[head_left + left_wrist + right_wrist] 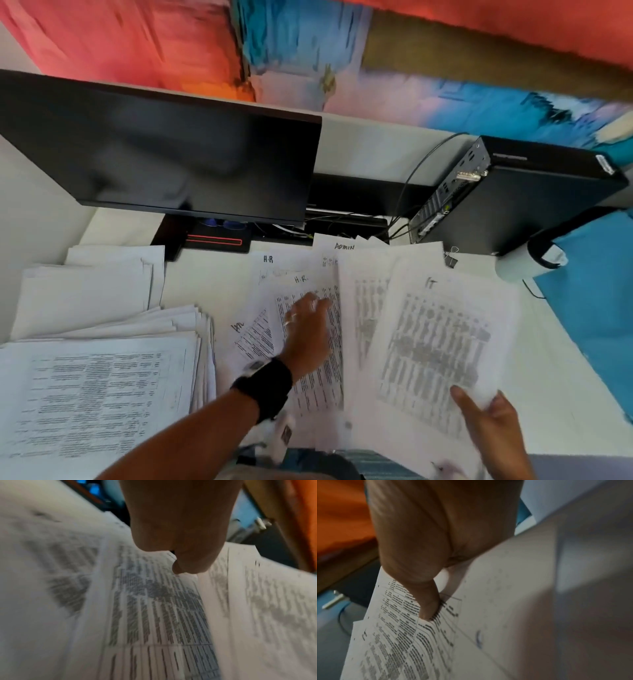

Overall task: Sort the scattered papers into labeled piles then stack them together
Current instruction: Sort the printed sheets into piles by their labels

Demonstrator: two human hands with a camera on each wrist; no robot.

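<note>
the right hand (493, 428) is pinching the it sheet (435, 342) at 4 o'clock; the left hand (308, 335) is lying flat-fingered on the h.r. sheet (318, 373) at 6 o'clock. it should be landing squarely on matching labels.

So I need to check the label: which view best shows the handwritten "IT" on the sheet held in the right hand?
Head view: the white printed sheet shows "IT" whole. The right wrist view shows it small and sideways; the left wrist view, only blurred print.

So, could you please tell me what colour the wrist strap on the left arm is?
Black; the wrist strap shows best in the head view.
</note>
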